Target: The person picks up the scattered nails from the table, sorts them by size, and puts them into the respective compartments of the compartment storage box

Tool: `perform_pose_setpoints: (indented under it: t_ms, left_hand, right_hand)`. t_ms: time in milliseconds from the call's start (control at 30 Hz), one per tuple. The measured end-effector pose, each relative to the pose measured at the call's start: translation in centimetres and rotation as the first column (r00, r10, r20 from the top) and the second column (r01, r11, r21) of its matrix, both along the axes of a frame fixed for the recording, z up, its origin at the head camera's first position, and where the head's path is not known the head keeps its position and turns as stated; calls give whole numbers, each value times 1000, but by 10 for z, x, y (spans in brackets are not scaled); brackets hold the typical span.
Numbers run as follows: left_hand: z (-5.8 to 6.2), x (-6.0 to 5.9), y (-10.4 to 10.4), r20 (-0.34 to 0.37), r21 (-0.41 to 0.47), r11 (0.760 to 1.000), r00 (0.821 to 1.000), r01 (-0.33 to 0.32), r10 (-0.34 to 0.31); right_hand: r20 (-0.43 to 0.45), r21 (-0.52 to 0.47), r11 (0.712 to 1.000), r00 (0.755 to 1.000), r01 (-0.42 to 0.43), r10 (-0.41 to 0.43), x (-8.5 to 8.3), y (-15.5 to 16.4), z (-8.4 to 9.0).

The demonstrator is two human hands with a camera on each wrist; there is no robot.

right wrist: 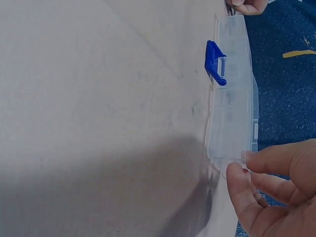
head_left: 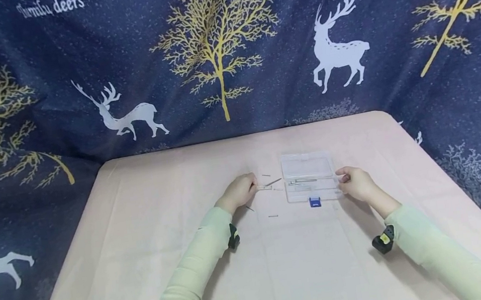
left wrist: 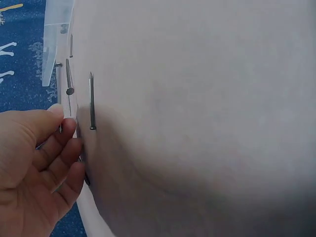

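Pink counter (head_left: 143, 244), deer cloth behind. Left hand (head_left: 239, 190) fingers curled at nails (head_left: 272, 183), grip unclear; right hand (head_left: 356, 184) pinches box (head_left: 309, 177) corner, contents blurry.

The box (head_left: 309, 176) beside the right grip (head_left: 354, 183) is clear, shiny plastic, with a smooth blue plastic clasp (right wrist: 215, 62). The nails (left wrist: 92, 101) by the left grip (head_left: 239, 190) are thin grey metal, a bit dull. The bench (head_left: 283, 266) wears a soft, matt pink cloth. Behind hangs a printed blue cloth (head_left: 227, 50).
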State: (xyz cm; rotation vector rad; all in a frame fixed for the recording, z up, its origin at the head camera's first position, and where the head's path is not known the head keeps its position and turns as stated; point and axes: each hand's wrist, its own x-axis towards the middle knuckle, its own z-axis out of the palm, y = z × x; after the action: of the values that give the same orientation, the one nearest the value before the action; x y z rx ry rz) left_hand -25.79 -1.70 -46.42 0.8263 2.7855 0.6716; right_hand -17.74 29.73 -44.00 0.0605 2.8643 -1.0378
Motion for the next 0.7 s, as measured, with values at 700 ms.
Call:
perform_pose_setpoints:
  t_ms: [700]
  left_hand:
    - [-5, 4, -8, 249, 358, 911, 961, -204, 118]
  right_hand:
    - [-11, -7, 1000, 1000, -7, 7, 0, 2, -2]
